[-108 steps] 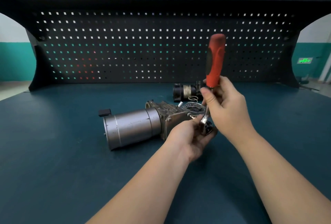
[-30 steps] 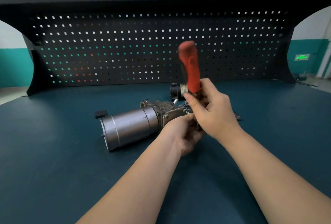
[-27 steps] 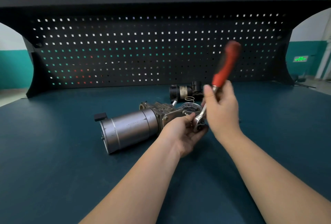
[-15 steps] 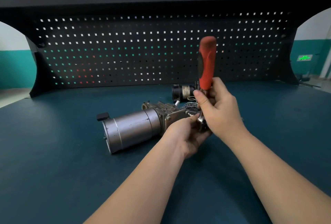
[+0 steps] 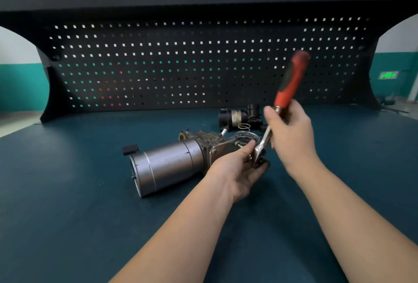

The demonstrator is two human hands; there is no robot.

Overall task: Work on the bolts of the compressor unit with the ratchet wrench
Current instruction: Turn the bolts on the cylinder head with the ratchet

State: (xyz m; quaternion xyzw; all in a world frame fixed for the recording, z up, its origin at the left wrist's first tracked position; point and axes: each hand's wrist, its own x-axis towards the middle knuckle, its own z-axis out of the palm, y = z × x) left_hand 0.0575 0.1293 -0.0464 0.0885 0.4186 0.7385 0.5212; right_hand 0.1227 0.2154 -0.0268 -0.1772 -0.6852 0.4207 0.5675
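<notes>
The compressor unit (image 5: 167, 166), a grey metal cylinder with a cast head, lies on its side on the dark teal bench. My left hand (image 5: 238, 169) cups the near end of its head, thumb against the ratchet's steel head. The ratchet wrench (image 5: 291, 83) has a red and black handle that tilts up to the right. My right hand (image 5: 291, 137) grips its shank just below the handle. The wrench head (image 5: 259, 152) sits at the end of the compressor head; the bolt under it is hidden.
A small black motor-like part (image 5: 235, 117) and a wire spring (image 5: 244, 126) lie just behind the compressor. A black pegboard back panel (image 5: 203, 67) rises at the bench's far edge. A small black block (image 5: 130, 149) sits by the cylinder's left end.
The wrench handle has swung from upright to tilted right, as it did about a second ago; it rocks back and forth. My left hand stays on the compressor head.
</notes>
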